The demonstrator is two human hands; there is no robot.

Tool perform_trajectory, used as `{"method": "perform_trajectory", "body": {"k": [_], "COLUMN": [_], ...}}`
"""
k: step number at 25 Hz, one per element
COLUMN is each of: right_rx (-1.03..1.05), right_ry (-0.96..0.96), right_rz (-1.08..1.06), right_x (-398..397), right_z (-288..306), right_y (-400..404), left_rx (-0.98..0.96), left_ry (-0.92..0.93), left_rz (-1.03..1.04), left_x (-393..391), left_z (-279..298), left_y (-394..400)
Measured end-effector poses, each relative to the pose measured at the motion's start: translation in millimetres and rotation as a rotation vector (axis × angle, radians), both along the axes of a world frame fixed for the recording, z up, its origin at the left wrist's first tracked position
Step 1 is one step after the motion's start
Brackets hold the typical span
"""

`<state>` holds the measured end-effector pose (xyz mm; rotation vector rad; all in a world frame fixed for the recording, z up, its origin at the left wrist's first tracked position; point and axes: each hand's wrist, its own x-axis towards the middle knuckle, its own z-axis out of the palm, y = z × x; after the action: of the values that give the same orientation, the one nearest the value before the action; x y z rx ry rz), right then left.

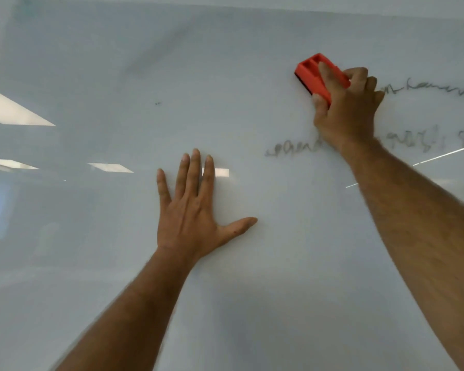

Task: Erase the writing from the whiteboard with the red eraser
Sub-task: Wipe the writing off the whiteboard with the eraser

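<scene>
Right hand (346,108) clamped on red plastic block eraser (315,76), dark felt face against glossy white whiteboard (225,62), upper right. I read it light, rigid; long sides give best hold. Left hand (193,210) flat, fingers spread, bracing on board. Smudged black writing (289,149) remains right of centre.

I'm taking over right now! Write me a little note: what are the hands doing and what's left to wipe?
Right hand: gripping the red eraser against the whiteboard.
Left hand: open, flat on the board, holding nothing.
Done: the left and middle of the board look clean, apart from a small dark speck.
Left: the writing under and right of the eraser hand.
</scene>
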<state>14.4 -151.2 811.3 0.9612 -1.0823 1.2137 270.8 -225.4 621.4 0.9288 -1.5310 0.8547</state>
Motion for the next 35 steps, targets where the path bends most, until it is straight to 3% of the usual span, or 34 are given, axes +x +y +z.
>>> {"method": "perform_trajectory", "body": {"k": [3, 10, 15, 28, 35], "right_rx": [0.011, 0.073, 0.133, 0.163, 0.209], "right_ry": [-0.021, 0.327, 0.411, 0.298, 0.359], "right_rz": [0.048, 0.107, 0.090, 0.060, 0.029], "right_x": [4.7, 46.3, 64.9, 178.7, 231.8], "right_z": [-5.3, -97.1, -122.9, -41.8, -23.6], "right_y": [-1.7, -16.0, -22.9, -51.7, -63.8], "left_rx": [0.002, 0.007, 0.004, 0.041, 0.096], "left_ry": [0.013, 0.015, -0.001, -0.074, -0.100], "left_rz": [0.002, -0.013, -0.032, -0.015, 0.006], "left_x": [0.6, 0.5, 2.8, 14.9, 17.4], "left_z": [-0.5, 0.1, -0.4, -0.6, 2.3], "left_y": [-0.3, 1.7, 1.3, -3.2, -5.6]}}
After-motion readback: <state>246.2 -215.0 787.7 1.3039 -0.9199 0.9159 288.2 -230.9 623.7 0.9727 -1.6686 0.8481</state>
